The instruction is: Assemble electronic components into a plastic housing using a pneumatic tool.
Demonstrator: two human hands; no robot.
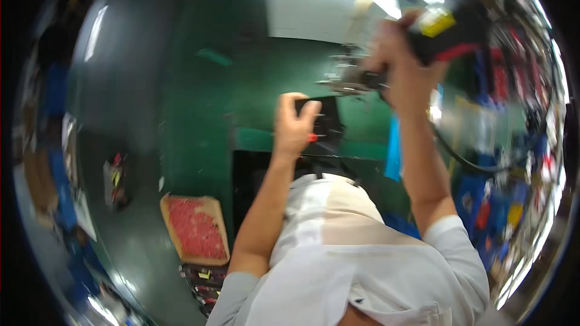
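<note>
My left hand (293, 122) is closed on the edge of a black box-shaped part (329, 122), thumb on its near top face and fingers round its left side. A small red spot shows beside the thumb. Higher up and to the right, my right hand (403, 63) is wrapped round a black power tool (453, 29) with a yellow label and a red edge. Motion blurs this hand and the tool, so its exact kind is unclear. Just left of the right hand is a blurred cluster of metal pieces (347, 75); whether it touches the tool I cannot tell.
A green-topped bench (199, 108) lies under both hands. An open carton of small red pieces (194, 229) stands at lower left. A white panel (308, 12) is at the far side. A black cable (471, 163) loops at right, near shelves of coloured bins (483, 205).
</note>
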